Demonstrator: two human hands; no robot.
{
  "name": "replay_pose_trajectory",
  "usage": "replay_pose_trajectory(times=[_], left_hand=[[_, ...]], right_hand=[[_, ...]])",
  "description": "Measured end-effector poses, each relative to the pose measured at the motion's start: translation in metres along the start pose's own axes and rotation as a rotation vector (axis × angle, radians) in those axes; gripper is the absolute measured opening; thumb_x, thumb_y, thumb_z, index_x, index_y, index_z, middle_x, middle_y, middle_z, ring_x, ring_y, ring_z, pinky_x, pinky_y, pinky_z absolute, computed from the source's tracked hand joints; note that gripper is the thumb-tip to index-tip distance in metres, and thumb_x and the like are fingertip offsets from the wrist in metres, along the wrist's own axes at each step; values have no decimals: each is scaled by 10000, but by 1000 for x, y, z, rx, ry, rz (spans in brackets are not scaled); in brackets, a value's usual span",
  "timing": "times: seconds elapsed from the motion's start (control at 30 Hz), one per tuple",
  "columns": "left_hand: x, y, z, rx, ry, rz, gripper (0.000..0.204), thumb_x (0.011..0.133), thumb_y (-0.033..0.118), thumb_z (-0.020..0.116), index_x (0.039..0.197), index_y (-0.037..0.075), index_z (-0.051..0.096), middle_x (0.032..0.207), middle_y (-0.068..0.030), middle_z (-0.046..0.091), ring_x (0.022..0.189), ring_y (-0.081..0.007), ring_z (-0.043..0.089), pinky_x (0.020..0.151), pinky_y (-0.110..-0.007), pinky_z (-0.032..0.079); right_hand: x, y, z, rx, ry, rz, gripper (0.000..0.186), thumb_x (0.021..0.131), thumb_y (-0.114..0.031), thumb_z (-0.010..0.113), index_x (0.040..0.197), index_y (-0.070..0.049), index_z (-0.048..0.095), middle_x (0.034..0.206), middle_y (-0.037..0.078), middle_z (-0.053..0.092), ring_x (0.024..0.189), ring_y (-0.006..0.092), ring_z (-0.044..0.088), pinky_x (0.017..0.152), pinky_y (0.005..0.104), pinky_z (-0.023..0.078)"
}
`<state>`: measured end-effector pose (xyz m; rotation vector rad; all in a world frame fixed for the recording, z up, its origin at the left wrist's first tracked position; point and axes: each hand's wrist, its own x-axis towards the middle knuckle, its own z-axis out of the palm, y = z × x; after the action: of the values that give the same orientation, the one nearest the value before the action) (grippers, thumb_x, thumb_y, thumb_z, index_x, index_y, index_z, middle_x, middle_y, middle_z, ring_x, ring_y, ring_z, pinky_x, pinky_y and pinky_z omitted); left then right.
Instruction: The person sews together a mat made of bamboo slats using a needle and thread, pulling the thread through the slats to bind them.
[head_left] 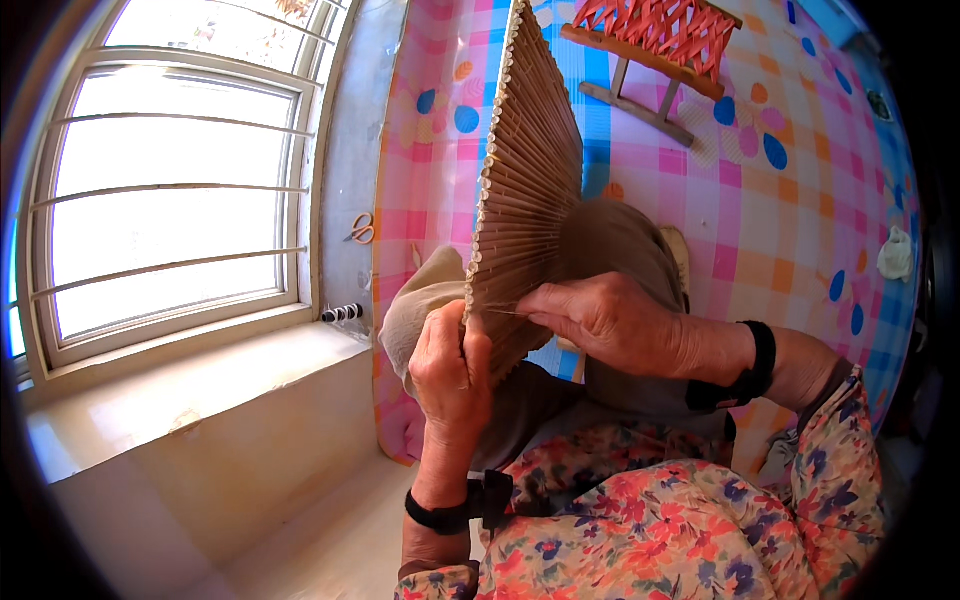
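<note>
A stiff panel of thin brown stalks point(535, 150), bound side by side, stands on edge between my legs, its cut pale ends lined up along the left side. My left hand point(450, 365) is closed on the near end of that edge, thumb and fingers pinching it. From this spot a fine thread point(503, 306) runs to the right. My right hand point(605, 320) is closed in a pinch on the thread, just right of the panel. Whether a needle is in those fingertips is too small to see.
A small wooden stool point(640, 75) with a red-orange woven seat lies tipped at the far side. Scissors point(361, 230) and a black-and-white striped roll point(342, 313) rest by the barred window point(170, 190) at left. A white crumpled cloth point(895, 255) lies far right on the checked sheet point(745, 220).
</note>
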<state>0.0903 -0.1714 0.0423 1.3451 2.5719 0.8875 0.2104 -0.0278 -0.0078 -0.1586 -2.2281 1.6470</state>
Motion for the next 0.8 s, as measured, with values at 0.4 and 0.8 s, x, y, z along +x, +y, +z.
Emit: replay_pose_trajectory(times=[0.4,0.8], left_hand=[[-3,1,0,1,23,-69,169,892,86,481,964,-33,576,819,-159,588,740,-270,564,703,-338,447],[-2,0,-2,13,1,-71,176,866,74,491,979,-37,569,845,-176,581,762,-315,564,699,-365,457]], right_hand=[[3,-3,-1,7,-37,46,174,881,-103,565,1023,-12,607,872,155,635,792,312,632,676,351,506],[3,-5,-3,36,-56,31,174,898,-104,551,1018,12,599,880,179,634,791,298,640,669,338,509]])
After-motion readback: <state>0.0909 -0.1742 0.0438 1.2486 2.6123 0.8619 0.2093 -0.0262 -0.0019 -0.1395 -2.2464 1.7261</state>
